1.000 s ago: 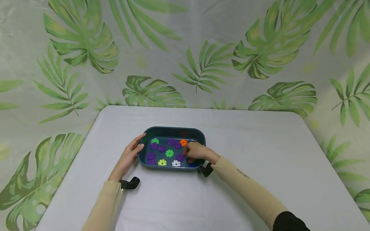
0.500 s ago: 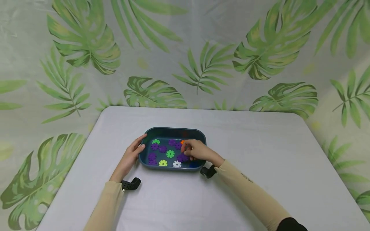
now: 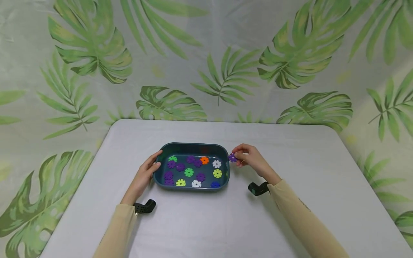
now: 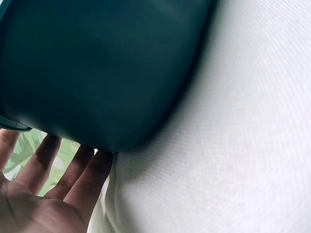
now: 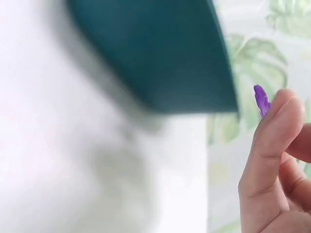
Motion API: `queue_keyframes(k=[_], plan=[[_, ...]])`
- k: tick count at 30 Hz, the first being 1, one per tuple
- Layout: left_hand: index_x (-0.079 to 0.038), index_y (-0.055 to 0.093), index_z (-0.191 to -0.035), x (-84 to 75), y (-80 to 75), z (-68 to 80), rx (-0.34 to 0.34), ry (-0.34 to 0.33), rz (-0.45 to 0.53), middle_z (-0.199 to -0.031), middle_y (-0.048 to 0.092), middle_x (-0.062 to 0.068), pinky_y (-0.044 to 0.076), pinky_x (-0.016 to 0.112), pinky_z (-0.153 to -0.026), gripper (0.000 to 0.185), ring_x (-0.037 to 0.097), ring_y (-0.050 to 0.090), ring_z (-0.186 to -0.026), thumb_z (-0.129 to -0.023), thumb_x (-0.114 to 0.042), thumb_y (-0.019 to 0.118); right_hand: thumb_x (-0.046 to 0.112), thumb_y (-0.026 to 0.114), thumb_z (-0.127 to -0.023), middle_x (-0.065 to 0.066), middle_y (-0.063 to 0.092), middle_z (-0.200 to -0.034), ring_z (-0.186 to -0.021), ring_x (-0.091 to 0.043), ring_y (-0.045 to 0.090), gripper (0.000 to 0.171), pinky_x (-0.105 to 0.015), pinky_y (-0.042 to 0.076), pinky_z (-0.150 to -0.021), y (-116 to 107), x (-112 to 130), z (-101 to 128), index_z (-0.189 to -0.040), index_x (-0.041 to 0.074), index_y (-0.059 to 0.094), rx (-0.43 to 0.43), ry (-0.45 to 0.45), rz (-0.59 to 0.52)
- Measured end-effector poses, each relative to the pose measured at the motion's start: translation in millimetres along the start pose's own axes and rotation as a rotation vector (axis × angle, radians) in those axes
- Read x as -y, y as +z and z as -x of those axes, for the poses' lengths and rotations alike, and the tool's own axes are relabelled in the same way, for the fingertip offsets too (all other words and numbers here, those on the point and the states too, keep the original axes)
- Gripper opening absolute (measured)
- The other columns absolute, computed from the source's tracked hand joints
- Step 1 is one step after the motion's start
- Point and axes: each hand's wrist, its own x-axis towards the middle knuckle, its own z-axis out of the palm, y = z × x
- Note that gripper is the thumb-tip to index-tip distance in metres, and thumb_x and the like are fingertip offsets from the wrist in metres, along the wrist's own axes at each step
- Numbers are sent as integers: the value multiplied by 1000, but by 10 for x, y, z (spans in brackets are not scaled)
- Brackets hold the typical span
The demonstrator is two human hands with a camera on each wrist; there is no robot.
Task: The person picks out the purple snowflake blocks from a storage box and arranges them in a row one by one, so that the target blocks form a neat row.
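Note:
A dark teal tray (image 3: 191, 189) holds several notched plastic discs lying flat. Among them are a green disc (image 3: 189, 172), an orange disc (image 3: 204, 160), a white disc (image 3: 217, 163) and a purple disc (image 3: 200, 177). My left hand (image 3: 142, 177) rests on the tray's left end. In the left wrist view its extended fingers (image 4: 87, 187) touch the outer wall. Just past the tray's right rim, my right hand (image 3: 253, 160) pinches a purple snowflake disc (image 3: 232, 157). The right wrist view shows that disc (image 5: 261, 100) edge-on at the fingertips, partly hidden by the thumb.
The tray stands on a table with a white cloth (image 3: 290, 157). A leaf-printed backdrop (image 3: 226, 79) hangs behind the table. Each wrist carries a black camera mount, the left mount (image 3: 146, 206) in front of the tray and the right mount (image 3: 258, 189) beyond its near right corner.
My right hand has left the tray's inside and moved right, past the rim, carrying a purple disc. White, yellow and blue discs at the right end are now uncovered. My left hand stays put.

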Motion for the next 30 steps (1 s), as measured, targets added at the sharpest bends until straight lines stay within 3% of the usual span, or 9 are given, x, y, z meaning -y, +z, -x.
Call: queue_keyframes(k=[9,15,19,22,26,30], plan=[[-19,34,-150,1,5,11,-3,4,-1,-158,17,6,18,57,-109,48,30,11,-143,-103,-21,44,-2,46,-96,-17,61,-89,-63,-13,61,21,-27,54,-61,-133,-395,-36,-113,-13,52,-29,142,78],[-17,35,-149,12,9,9,-1,10,-5,-158,17,9,17,60,-108,48,32,12,-143,-103,-20,45,0,45,-96,-17,61,-86,-61,-15,64,21,-28,55,-60,-108,-475,-56,-112,-10,54,-25,175,188],[-17,34,-149,11,5,14,1,19,-5,-158,17,9,17,60,-108,48,33,11,-143,-103,-20,45,-2,46,-94,-18,61,-88,-60,-15,63,20,-28,55,-58,-82,-422,-37,-110,-8,57,-65,119,235],[-18,34,-149,13,4,15,-2,17,-7,-158,17,8,17,59,-108,48,32,12,-143,-103,-20,45,-2,48,-95,-23,57,-98,-64,-17,64,21,-29,55,-60,-17,-272,-5,-112,-10,57,-92,22,156],[-18,36,-148,21,1,5,-18,16,-13,-157,19,8,18,58,-108,47,32,13,-143,-103,-20,45,4,50,-97,-30,52,-109,-74,-24,64,26,-34,56,-68,198,19,27,-118,-12,53,25,-87,-3],[-18,36,-149,22,1,-6,-16,20,-13,-157,19,8,18,58,-108,47,32,12,-143,-103,-21,45,7,51,-98,-31,53,-113,-80,-30,64,28,-44,55,-74,500,192,8,-120,-10,53,219,-105,-23]])
